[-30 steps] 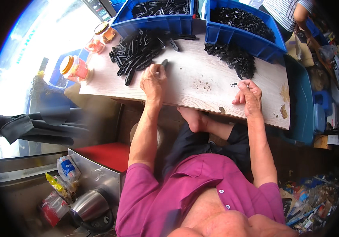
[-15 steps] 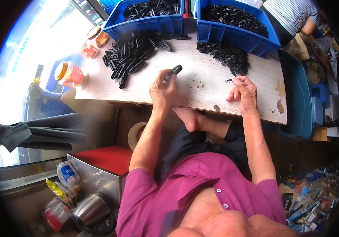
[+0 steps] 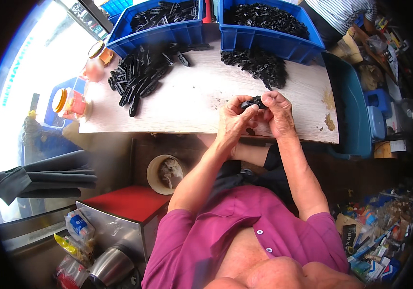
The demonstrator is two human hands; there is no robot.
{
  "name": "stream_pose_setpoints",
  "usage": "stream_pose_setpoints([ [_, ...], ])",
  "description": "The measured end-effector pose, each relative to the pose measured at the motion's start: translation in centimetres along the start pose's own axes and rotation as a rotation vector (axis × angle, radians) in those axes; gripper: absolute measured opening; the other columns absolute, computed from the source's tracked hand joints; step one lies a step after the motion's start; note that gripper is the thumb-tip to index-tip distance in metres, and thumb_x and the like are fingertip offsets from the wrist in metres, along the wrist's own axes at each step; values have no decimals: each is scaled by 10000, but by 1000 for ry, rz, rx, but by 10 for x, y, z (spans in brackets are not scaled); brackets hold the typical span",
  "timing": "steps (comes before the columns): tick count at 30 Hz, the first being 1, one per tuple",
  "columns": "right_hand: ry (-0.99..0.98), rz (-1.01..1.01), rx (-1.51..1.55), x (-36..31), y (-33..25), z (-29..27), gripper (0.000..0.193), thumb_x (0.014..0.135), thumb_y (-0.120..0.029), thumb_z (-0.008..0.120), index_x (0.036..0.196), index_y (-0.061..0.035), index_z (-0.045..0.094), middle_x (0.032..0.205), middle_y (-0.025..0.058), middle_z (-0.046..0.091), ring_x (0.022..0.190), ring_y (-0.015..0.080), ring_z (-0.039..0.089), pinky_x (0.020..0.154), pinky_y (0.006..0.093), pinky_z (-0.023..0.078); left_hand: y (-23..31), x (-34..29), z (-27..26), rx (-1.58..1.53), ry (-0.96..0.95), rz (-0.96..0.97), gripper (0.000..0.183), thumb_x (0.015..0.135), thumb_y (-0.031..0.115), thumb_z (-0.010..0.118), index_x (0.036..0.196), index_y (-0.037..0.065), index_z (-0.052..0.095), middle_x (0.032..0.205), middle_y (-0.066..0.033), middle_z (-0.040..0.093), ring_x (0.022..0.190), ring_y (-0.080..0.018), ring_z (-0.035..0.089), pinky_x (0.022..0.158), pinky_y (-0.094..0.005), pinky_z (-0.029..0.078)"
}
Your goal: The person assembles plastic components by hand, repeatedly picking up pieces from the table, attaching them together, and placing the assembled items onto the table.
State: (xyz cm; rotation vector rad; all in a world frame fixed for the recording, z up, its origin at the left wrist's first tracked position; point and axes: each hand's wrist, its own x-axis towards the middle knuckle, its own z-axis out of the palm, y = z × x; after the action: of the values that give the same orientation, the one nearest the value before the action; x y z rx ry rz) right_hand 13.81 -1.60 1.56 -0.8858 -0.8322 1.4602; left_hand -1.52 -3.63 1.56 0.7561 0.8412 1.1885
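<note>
My left hand (image 3: 233,117) is closed around a long black plastic piece (image 3: 250,102), held just above the table's front edge. My right hand (image 3: 280,114) meets it there, thumb and fingertips pinching a small jagged black plastic part (image 3: 260,100) against the piece's right end. Fingers partly cover both, so how they fit together cannot be seen. A heap of long black plastic pieces (image 3: 136,77) lies on the left of the table, and a heap of small black parts (image 3: 264,67) lies beyond my right hand.
Behind the heaps stand two blue bins (image 3: 156,36) (image 3: 269,42) full of black pieces. Orange-lidded jars (image 3: 74,102) line the left edge of the pale table (image 3: 187,106). A teal tub (image 3: 353,115) is at the right. Another person in a striped top (image 3: 339,14) is at the far right.
My left hand has moved right with the long black piece, and my right hand has come left with the small part. The two now meet. The whole view has shifted slightly left.
</note>
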Motion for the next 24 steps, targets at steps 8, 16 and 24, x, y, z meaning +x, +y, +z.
stream_pose_setpoints([
  [8,-71,-4,-71,3,1,-8,75,851,-125,718,884,-68,681,738,-21,619,532,34,473,573,214,473,9,2,4,58,28,-26,236,882,91,687,1075,-19,608,805,-45,663,653,-76,610,579,-202,514],
  [16,-88,33,-84,4,-3,-5,97,853,-149,723,877,-66,680,690,-26,607,508,34,458,569,210,475,14,6,10,-62,121,-106,212,906,202,663,968,4,619,765,-40,643,604,-96,620,550,-212,524],
  [24,-66,58,-136,5,-5,-4,91,864,-153,698,879,-76,652,702,-32,599,505,32,453,537,200,469,6,11,10,-28,147,-87,156,906,167,636,926,14,614,750,-49,632,572,-98,601,530,-224,527],
])
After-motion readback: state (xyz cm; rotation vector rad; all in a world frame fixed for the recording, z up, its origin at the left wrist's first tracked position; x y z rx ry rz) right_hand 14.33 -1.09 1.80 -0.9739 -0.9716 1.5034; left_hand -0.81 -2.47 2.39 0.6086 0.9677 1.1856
